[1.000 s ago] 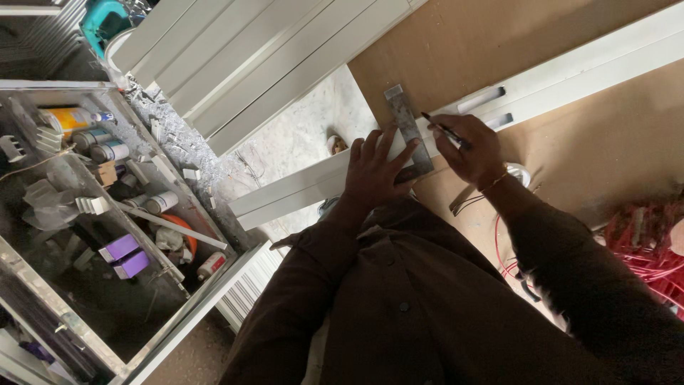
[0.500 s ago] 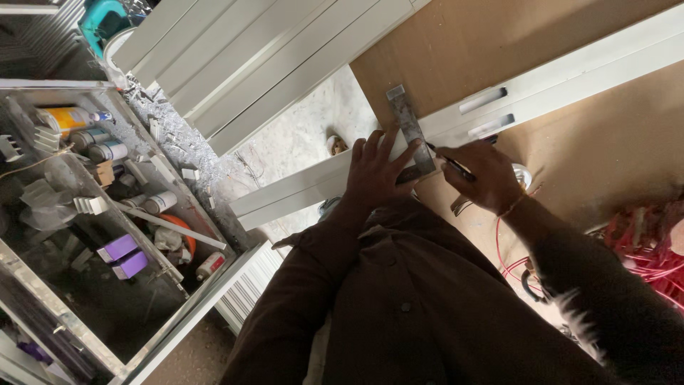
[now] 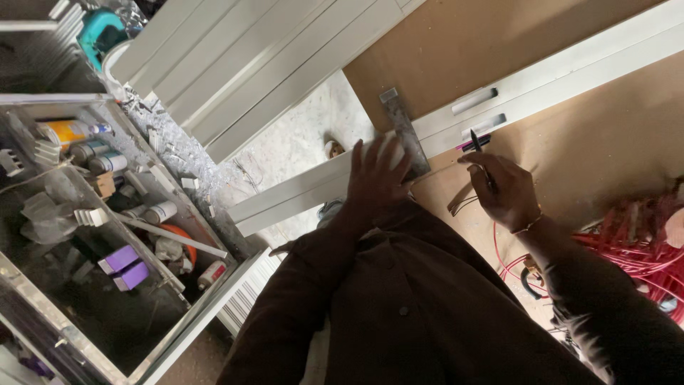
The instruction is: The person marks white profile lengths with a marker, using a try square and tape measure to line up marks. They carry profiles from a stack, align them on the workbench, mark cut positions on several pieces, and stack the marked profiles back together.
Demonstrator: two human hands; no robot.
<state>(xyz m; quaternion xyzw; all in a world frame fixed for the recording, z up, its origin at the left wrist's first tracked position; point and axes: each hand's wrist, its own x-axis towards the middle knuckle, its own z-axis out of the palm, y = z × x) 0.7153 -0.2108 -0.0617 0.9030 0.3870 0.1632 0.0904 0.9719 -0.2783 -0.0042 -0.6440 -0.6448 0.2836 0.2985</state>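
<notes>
Sleeves: dark brown sleeves and jacket front fill the bottom of the view and hide the near edge of the brown board desk [image 3: 613, 142].
Left hand: the left hand [image 3: 377, 178] lies flat, fingers spread, palm down on the near end of the grey metal ruler [image 3: 405, 132]; it presses rather than grips, and it hides the ruler's lower part.
Right hand: the right hand [image 3: 506, 192] is closed around a black pen [image 3: 479, 153], tip pointing up toward the profile; the fingers hide most of the pen's barrel.
Ruler: it lies tilted across the long white plastic profile [image 3: 541, 85], its far end reaching onto the bare board.
Profile: it runs slantwise over the desk, from the upper right corner, where it is cut off, down to the left past the desk's edge; two narrow slots show in it just above the pen.
Red cable: a tangle of red cable [image 3: 634, 246] lies on the right, partly behind the right forearm and cut off by the frame edge.
Tool case: an open metal case [image 3: 107, 214] on the left holds cans, tubes and purple blocks; its depths are too dark to make out.
Far panels: a stack of white ribbed panels [image 3: 242, 57] lies beyond, over a floor strewn with shavings.
</notes>
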